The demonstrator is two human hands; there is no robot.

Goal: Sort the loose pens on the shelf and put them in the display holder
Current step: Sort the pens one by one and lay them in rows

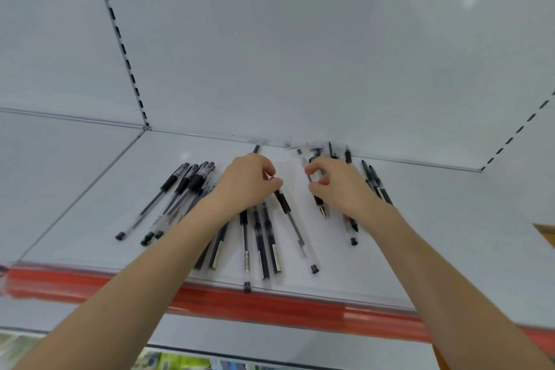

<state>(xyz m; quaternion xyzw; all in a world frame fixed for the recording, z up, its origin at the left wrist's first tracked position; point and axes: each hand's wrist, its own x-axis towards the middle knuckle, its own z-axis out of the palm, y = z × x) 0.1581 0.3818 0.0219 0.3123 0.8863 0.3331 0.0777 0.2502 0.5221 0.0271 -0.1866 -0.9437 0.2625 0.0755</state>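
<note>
Several black and clear pens lie loose on the white shelf (420, 204). One bunch (180, 192) lies at the left, another (264, 243) in the middle reaches the front edge. My left hand (246, 183) lies over the middle bunch, fingers curled, pinching a clear pen with a black grip (288, 213). My right hand (339, 186) hovers over a right-hand cluster (350, 225), thumb and forefinger pinching a thin pen (309, 174). More pens (375, 180) lie beyond that hand near the back wall. No display holder is in view.
The shelf has a red front strip (270, 306) and a white back panel with slotted uprights (120, 39). A lower shelf with green packaging (180, 362) shows at the bottom. A brown object (545, 231) peeks in at the right edge.
</note>
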